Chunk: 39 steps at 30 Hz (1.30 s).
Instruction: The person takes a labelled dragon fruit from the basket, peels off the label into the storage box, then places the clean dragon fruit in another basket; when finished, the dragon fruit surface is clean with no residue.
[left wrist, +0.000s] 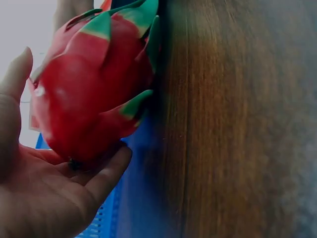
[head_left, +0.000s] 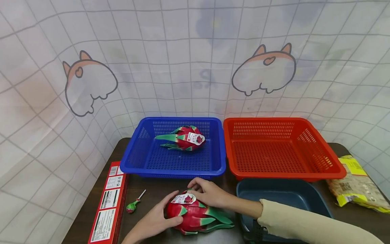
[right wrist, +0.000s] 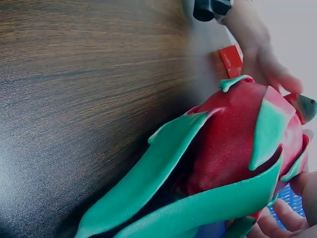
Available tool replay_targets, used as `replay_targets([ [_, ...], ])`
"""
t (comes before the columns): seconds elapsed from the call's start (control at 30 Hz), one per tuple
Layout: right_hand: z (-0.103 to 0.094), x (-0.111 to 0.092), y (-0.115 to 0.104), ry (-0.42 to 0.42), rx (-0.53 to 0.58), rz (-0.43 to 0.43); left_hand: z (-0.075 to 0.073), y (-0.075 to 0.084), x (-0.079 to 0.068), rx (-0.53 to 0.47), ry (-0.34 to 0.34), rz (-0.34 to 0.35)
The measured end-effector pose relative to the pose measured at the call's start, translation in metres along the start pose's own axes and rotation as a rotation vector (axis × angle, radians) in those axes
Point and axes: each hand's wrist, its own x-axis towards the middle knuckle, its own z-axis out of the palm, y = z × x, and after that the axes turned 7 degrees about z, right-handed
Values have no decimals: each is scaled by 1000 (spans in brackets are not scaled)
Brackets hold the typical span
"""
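Note:
A red dragon fruit (head_left: 192, 217) with green-tipped scales and a white label on top lies at the table's front, its long leaves pointing right. My left hand (head_left: 154, 219) grips its rounded left end, with the thumb on the near side and the fingers around the end. From the far side my right hand (head_left: 211, 194) holds the fruit, its thumb beside the label. In the left wrist view the left fingers (left wrist: 111, 171) reach under the fruit's tip. A second dragon fruit (head_left: 190, 138), also labelled, lies inside the blue basket (head_left: 131, 164) behind.
To the right of the blue basket stands a red basket (head_left: 259, 159). A dark blue tray (head_left: 304, 189) sits in front of it, under the right forearm. A lollipop (head_left: 132, 205) and a long red box (head_left: 109, 203) lie at left. A yellow-and-clear food bag (head_left: 356, 184) is at far right.

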Motion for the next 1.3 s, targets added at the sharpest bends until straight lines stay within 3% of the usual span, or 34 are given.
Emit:
replay_targets([
  [0.17,-1,-1,0,0,-42,-29,2,-4,9,-62,-16,6],
  [0.37,-3,-4,-1,64,-158,-109,6,-4,13,-104,32,29],
  [0.7,-2,-12,-5,197,-340,-194,4,-1,13,49,52,115],
  [0.87,-3,-20,-12,183,-333,-263,3,5,11,112,11,140],
  [1.07,-6,-25,-14,100,-280,-248,3,9,12,92,-24,133],
  [1.3,-8,-27,-16,85,-228,-238,5,8,16,121,-14,203],
])
